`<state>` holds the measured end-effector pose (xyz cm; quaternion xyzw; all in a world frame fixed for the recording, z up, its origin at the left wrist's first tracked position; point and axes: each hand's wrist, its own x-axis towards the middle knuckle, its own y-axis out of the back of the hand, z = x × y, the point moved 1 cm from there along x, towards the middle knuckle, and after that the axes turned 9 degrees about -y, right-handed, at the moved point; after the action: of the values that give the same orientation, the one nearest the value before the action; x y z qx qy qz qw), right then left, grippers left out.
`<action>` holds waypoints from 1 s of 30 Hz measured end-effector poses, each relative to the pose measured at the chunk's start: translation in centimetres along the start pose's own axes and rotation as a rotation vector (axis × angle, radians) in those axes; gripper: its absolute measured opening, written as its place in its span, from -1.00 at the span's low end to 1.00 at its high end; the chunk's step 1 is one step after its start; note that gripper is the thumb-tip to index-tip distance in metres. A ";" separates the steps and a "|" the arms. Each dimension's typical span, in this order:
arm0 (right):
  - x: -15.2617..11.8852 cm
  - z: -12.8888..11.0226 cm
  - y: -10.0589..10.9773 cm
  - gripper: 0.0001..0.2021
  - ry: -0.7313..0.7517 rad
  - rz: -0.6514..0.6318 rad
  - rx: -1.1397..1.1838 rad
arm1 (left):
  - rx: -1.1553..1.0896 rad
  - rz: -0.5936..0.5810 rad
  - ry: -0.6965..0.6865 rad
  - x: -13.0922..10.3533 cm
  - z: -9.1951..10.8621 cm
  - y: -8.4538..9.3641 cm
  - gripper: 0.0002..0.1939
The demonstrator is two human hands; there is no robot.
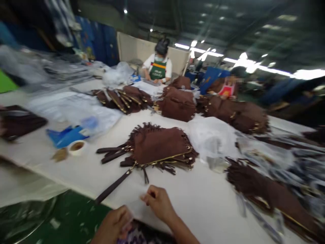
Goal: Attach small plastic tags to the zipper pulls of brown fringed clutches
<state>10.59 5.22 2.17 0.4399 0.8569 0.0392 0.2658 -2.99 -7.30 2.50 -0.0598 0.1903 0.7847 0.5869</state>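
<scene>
Near the table's front edge, my right hand [159, 204] is closed, thumb and forefinger pinched together. My left hand [115, 223] is lower and to its left, fingers curled. Something thin and whitish may lie between the two hands, but blur hides what it is. Just beyond them, a small stack of brown fringed pouches [158, 144] with gold zippers lies on the white table [193, 203]. Dark wrist straps [114, 186] stick out from its left side. Neither hand touches the stack.
More brown pouches lie at the back [177, 103] and right [274, 196]. Clear plastic bags [213, 135] stand among them. A tape roll [77, 147] and blue packet [66, 135] sit left. A co-worker in a green apron [158, 70] and another person [226, 89] are across the table.
</scene>
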 end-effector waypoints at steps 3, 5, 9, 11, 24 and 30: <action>0.1 0.1 -0.8 -0.78 0.011 -0.099 -0.084 | -0.170 -0.166 0.020 -0.4 -2.2 1.0 -0.39; -0.1 -0.3 -1.4 -0.81 0.019 -0.147 -0.109 | -0.282 -0.182 -0.030 -0.2 -2.3 1.6 -0.48; -0.1 -1.4 -2.1 -0.80 0.039 -0.149 -0.164 | -0.481 -0.177 -0.104 2.1 -1.8 1.7 -0.62; 0.7 -1.8 -1.4 -0.76 0.036 -0.143 -0.191 | -0.549 -0.150 -0.068 3.6 -2.2 1.2 -0.60; 8.9 -2.8 -0.2 -0.65 -0.116 -0.228 -0.086 | -0.362 0.044 -0.017 4.1 -1.3 2.3 -0.78; 9.2 -2.4 -0.9 -0.62 -0.250 -0.461 0.200 | -0.331 0.047 0.028 3.8 -0.6 3.3 -0.75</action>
<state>4.40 12.17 0.10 0.2586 0.8945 -0.1619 0.3267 -7.37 -4.92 1.50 -0.1621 0.0678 0.8179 0.5478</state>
